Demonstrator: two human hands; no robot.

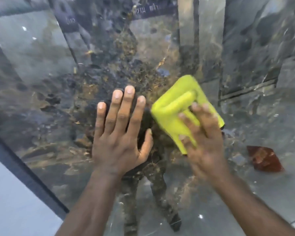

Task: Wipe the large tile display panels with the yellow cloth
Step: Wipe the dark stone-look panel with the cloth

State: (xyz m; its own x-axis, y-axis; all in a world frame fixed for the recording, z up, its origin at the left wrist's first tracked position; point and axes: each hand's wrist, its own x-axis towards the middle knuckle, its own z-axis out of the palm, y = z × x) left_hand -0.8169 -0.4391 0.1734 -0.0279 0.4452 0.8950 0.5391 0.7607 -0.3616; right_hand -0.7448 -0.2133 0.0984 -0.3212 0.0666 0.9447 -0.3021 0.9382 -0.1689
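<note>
The left hand [122, 133] lies flat, fingers spread wide, on the glossy marble-patterned tile panel [41, 82]; the blurred right hand [203, 138] presses a folded yellow cloth [174, 103] against it.

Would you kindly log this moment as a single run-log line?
left hand: flat on tile panel | right hand: fingers pressing folded yellow cloth against panel | phase: wiping, right hand motion-blurred

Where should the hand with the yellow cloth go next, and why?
Probably slide the folded yellow cloth up and rightward across the glossy dark marble-patterned tile panel. The right hand presses it flat, and the left hand lies open on the panel just left of it, blocking that side.
</note>
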